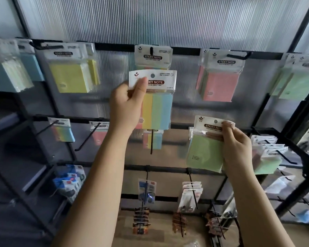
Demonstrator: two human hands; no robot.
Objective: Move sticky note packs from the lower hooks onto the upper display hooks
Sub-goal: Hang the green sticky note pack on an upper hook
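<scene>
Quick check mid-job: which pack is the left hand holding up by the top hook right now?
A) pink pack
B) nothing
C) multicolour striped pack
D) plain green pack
C: the left hand pinches the header of the multicolour striped pack; the plain green pack is in the right hand.

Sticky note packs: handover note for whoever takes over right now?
Left hand: grips striped pack by its header, raised just below the upper centre hook, not yet hung.
Right hand: grips green pack at lower-row height, off any hook.
Done: upper hooks already carry packs.
Left: hang both; striped pack on lower centre hook and others on the lower row remain.
</scene>
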